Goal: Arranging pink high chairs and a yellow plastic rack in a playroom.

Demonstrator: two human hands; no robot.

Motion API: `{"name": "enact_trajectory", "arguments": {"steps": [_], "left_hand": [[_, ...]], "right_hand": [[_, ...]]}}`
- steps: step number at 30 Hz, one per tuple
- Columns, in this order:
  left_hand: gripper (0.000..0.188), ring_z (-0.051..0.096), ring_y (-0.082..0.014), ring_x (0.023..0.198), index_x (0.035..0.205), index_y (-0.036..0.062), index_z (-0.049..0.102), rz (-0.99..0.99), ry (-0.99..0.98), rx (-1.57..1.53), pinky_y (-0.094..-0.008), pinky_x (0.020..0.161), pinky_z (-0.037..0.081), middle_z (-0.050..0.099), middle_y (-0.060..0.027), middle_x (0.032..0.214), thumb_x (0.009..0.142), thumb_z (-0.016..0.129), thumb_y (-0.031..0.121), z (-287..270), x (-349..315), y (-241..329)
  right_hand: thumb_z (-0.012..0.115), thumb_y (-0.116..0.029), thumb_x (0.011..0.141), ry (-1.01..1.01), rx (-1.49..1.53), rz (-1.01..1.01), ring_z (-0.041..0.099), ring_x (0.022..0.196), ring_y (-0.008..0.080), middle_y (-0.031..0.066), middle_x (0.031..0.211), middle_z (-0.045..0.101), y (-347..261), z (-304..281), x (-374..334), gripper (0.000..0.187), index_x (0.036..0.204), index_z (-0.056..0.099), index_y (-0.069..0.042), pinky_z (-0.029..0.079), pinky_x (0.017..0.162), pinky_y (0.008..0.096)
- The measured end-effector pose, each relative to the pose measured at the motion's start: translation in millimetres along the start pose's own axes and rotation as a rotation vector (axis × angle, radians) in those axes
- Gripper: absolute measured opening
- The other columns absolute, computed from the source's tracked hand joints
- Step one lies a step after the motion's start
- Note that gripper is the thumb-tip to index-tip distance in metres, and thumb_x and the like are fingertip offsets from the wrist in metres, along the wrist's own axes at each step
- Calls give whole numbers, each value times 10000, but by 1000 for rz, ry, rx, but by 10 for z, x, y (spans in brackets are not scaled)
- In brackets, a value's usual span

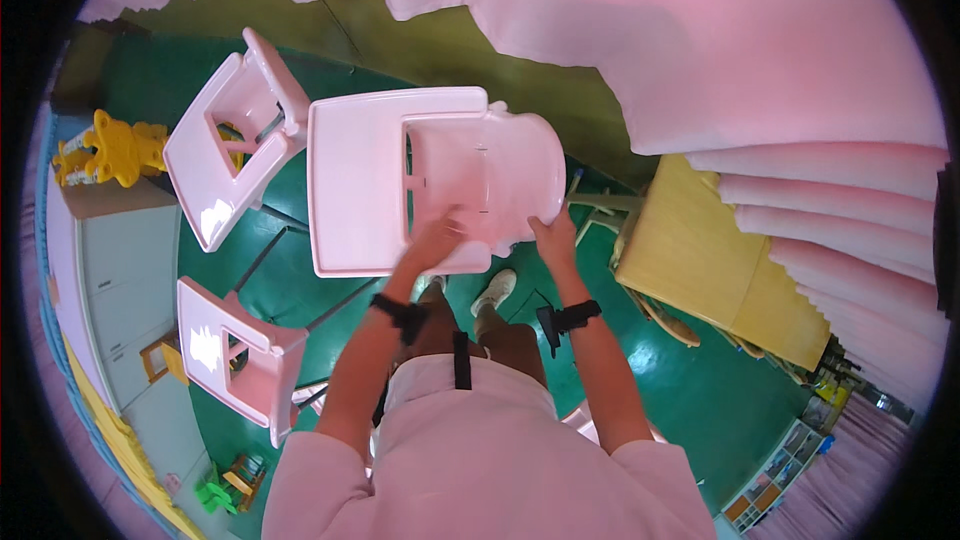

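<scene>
A glossy pink high chair [360, 180] stands right in front of me, its wide tray on the left and its rounded backrest on the right. My right hand [556, 240] grips the near edge of the backrest [530, 160], thumb on top and the other fingers partly hidden. Over the inner edge of the tray, by the seat opening, is my left hand [438, 240]. Its fingers are smeared by motion, and I cannot make out anything in them. Black straps circle both my wrists.
Two more pink high chairs, one far left [205, 155] and one nearer [225, 350], stand on the green floor [640, 390]. A wooden table [700, 260] is at the right, under pink curtains [780, 40]. White cabinets [130, 280] line the left, with a yellow toy [125, 148] above.
</scene>
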State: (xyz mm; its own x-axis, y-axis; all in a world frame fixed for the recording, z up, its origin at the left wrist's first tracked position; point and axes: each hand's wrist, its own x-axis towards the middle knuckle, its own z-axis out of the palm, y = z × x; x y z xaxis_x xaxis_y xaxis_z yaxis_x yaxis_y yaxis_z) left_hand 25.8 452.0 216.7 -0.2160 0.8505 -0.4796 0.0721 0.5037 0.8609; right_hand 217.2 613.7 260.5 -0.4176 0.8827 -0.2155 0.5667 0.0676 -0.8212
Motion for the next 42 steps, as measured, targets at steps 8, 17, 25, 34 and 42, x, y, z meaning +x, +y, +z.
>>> {"name": "enact_trajectory", "arguments": {"steps": [8, 17, 25, 34, 42], "left_hand": [[971, 369, -386, 1284, 1411, -56, 216, -698, 767, 666, -429, 1065, 312, 357, -259, 1398, 742, 697, 456, -1495, -1461, -1484], [711, 576, -414, 1038, 1170, -63, 543, -625, 513, 250, -453, 898, 450, 609, -274, 1084, 833, 547, 562, -1503, -1520, -2072], [520, 556, -479, 967, 970, -45, 580, -624, 519, 521, -550, 840, 422, 591, -304, 1040, 966, 366, 429, -1036, -1635, -1889], [468, 572, -491, 934, 999, -23, 547, -709, 577, 668, -554, 825, 450, 609, -306, 1002, 986, 306, 378, -517, -1561, -1953], [417, 566, -496, 935, 1036, -38, 530, -678, 604, 679, -555, 808, 445, 610, -305, 999, 975, 355, 335, 64, -1864, -1838]], "right_hand": [[658, -110, 756, 3, -36, 63, 645, 932, 356, 245, 1015, 640, -6, -112, -282, 526, 1219, 459, 44, 508, 795, 395], [695, -133, 749, -43, -61, 112, 634, 995, 316, 219, 1080, 636, 256, -213, -478, 568, 1243, 467, 32, 493, 839, 374], [682, -151, 778, -126, -62, 73, 635, 986, 311, 200, 1078, 636, 222, -281, -130, 558, 1266, 456, -4, 494, 835, 374], [644, -141, 757, -261, 50, -109, 647, 904, 349, 228, 1038, 630, 329, -494, 458, 578, 1272, 414, -16, 507, 809, 390], [612, -98, 751, -316, 118, -23, 656, 888, 355, 251, 1107, 600, 353, -797, 301, 666, 1360, 349, -37, 506, 819, 412]]}}
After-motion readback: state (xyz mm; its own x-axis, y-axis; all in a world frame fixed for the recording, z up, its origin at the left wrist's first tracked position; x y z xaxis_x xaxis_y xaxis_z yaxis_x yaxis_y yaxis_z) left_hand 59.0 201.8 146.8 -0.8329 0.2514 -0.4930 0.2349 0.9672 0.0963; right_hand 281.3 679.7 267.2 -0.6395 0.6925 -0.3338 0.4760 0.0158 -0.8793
